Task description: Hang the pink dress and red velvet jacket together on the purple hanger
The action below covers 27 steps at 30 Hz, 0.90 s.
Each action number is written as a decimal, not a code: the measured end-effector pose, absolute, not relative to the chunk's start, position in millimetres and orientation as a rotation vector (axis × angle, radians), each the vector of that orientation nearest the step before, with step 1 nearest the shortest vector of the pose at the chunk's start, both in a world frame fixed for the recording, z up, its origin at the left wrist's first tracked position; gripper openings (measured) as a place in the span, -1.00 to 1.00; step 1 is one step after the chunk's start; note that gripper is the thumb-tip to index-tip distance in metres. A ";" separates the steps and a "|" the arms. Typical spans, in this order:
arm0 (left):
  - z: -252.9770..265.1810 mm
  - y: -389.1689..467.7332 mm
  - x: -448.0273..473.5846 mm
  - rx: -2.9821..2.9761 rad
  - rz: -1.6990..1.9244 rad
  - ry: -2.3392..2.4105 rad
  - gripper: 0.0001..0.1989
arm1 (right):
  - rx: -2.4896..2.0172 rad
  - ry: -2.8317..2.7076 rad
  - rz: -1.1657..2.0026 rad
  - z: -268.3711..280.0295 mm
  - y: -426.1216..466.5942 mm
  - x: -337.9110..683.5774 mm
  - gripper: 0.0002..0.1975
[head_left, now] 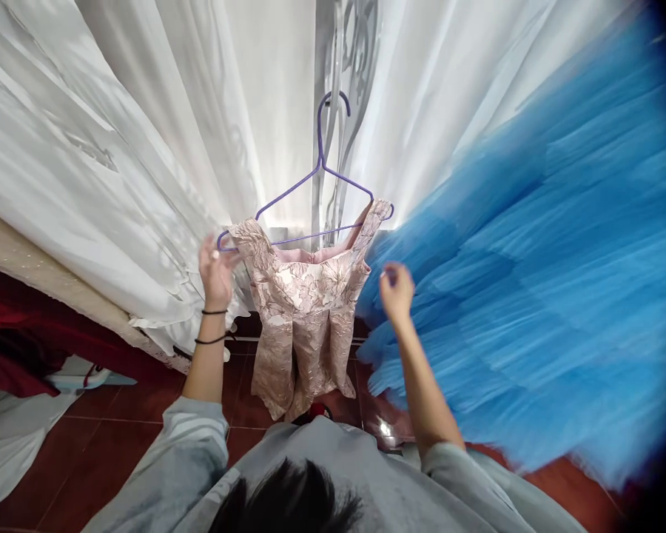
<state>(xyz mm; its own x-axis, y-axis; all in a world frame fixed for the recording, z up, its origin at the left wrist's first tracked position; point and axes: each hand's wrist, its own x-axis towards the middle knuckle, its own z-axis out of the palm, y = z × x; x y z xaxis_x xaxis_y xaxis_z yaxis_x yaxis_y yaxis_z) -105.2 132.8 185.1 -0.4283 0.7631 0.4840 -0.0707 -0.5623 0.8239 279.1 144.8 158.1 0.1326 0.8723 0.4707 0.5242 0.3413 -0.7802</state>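
A pink brocade dress point(311, 296) with a raised floral pattern and wide shoulder straps hangs in front of me. It is on a purple hanger point(291, 194), whose hook is over a bar of pale scrolled metalwork. My left hand point(216, 274) is at the hanger's left end, beside the strap; its fingers are apart and slightly blurred, and whether they touch the strap is unclear. Off the dress's right side, my right hand point(397, 291) is raised with its fingers curled in, apart from the fabric. Nothing shows in it.
White curtains point(160, 111) drape behind the dress and to the left. A large blue tulle gown point(522, 296) fills the right side. Dark red and white fabrics point(16, 355) lie at the lower left, above a red tiled floor point(122, 437).
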 end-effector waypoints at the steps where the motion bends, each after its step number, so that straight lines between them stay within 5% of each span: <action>1: 203.7 140.6 -108.9 1.360 2.087 1.022 -0.39 | -1.313 -1.501 0.285 177.9 165.7 291.4 -0.58; 4: 245.4 165.0 -112.7 1.794 1.981 1.176 -0.46 | -1.187 -1.583 0.085 230.7 219.7 315.3 -0.41; 8: 260.6 192.4 -107.3 1.976 1.701 1.387 -0.65 | -1.025 -1.748 0.463 256.6 253.0 314.3 -0.45; 13: 239.3 204.3 -114.9 1.713 1.939 1.354 -0.67 | -1.013 -1.558 0.583 240.7 244.4 308.5 -0.44; 21: 140.2 177.3 -137.1 0.897 2.211 1.221 -0.50 | -0.994 -1.201 0.802 174.3 221.0 298.2 -0.46; 27: 20.9 122.6 -97.8 0.747 1.633 1.560 -0.41 | -1.194 -0.760 0.950 44.4 174.9 261.6 -0.42</action>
<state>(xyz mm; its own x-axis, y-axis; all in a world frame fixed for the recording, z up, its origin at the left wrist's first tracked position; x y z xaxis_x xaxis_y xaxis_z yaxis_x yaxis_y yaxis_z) -97.8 122.6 20.9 -0.5529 0.8292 -0.0819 -0.1199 0.0181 0.9926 261.6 174.9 44.4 0.4225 0.9064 -0.0007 -0.1988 0.0919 -0.9757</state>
